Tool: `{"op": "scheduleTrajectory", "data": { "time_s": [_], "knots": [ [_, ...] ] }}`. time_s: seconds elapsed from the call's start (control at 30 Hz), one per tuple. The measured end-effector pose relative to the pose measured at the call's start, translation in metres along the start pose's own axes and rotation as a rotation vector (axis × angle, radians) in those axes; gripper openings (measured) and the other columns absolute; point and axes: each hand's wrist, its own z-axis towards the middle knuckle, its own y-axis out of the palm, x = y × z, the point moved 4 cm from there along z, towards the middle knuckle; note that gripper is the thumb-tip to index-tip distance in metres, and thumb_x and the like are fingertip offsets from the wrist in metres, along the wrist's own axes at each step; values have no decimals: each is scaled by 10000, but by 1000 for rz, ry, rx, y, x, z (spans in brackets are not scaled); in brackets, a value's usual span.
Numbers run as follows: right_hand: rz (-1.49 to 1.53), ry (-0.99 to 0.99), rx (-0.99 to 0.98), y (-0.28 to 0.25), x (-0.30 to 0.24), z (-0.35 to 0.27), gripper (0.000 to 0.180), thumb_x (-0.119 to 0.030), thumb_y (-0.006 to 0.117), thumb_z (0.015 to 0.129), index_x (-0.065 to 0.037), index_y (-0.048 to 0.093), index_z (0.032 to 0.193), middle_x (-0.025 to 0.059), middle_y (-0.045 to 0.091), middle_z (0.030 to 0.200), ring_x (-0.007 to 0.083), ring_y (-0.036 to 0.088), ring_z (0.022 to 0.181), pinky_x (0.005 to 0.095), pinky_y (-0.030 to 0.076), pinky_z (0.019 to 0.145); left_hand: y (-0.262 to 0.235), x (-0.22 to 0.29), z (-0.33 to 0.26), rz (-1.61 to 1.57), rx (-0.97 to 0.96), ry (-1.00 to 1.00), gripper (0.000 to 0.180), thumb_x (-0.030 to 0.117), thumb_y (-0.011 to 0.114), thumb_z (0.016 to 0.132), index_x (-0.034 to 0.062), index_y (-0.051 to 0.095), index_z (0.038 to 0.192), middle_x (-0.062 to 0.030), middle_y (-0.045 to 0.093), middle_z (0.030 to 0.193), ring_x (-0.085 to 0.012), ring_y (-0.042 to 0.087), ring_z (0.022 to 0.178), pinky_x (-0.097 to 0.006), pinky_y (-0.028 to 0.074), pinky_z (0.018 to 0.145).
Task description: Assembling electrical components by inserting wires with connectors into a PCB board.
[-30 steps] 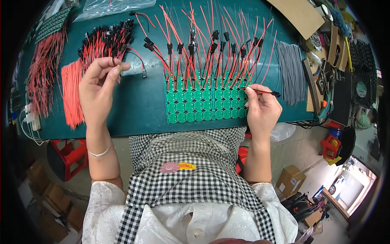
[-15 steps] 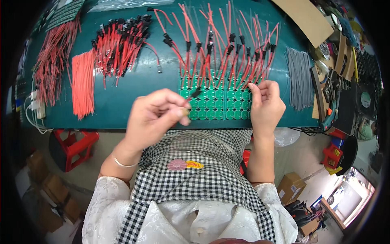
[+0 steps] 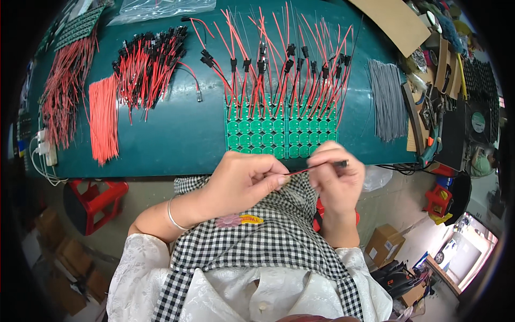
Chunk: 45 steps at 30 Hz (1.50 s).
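Between my hands runs a short red-and-black wire lead with a black connector [image 3: 341, 163] at its right end. My left hand [image 3: 244, 180] pinches the wire's other end between thumb and fingertips, over the table's front edge. My right hand [image 3: 339, 180] is closed round the lead near the connector, its fingers slightly blurred. Just beyond the hands lies a panel of round green circuit boards [image 3: 257, 140]. Along its far rows stand several red-and-black leads [image 3: 298, 80] with black connectors, their loose ends pointing away from me.
On the green table [image 3: 177, 145], left, lie a heap of connector leads [image 3: 150, 67], a bundle of red wires [image 3: 103, 121] and wired boards [image 3: 70, 86]. Grey wires [image 3: 389, 102] lie right, beside cardboard [image 3: 394, 24] and tools [image 3: 429, 150]. A red stool [image 3: 102, 201] stands below.
My right hand has left the panel's right side and come down toward my left hand, taking hold of the lead. My left hand has moved right and nearer me. The view has shifted slightly.
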Motion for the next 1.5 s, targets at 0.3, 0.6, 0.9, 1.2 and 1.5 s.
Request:
{"op": "scheduleTrajectory", "data": {
  "time_s": [0.3,0.6,0.9,1.2,1.5],
  "knots": [
    [-392,-157,409,-60,10,28,49,32,665,931,69,672,900,57,625,914,83,580,682,197,448,564,-55,21,-1,764,482,439,93,-37,700,847,11,730,922,-117,705,798,-241,669,660,-315,529,613],
    [-619,-323,421,-63,18,40,60,3,702,913,59,700,891,63,654,873,97,603,696,233,507,596,-134,2,11,1230,473,167,271,-72,663,799,31,671,1050,-96,594,982,-294,549,912,-410,458,813],
    [-615,-316,413,-65,19,39,53,12,693,913,63,699,899,70,656,889,106,597,644,232,504,565,-150,2,18,1101,397,223,179,10,714,791,39,632,947,-79,563,983,-283,546,948,-408,422,844],
    [-615,-327,395,-64,17,39,34,26,698,907,59,696,905,77,654,902,103,597,659,227,503,568,-152,0,20,1200,248,164,164,35,719,797,57,606,913,-62,550,1028,-269,520,992,-392,379,905],
    [-626,-343,357,-62,16,40,37,21,703,907,56,691,903,72,651,891,99,596,671,224,498,574,-178,-12,14,328,375,334,80,60,633,972,29,563,949,-70,639,1098,-144,558,951,-285,457,855]
  ]
}}
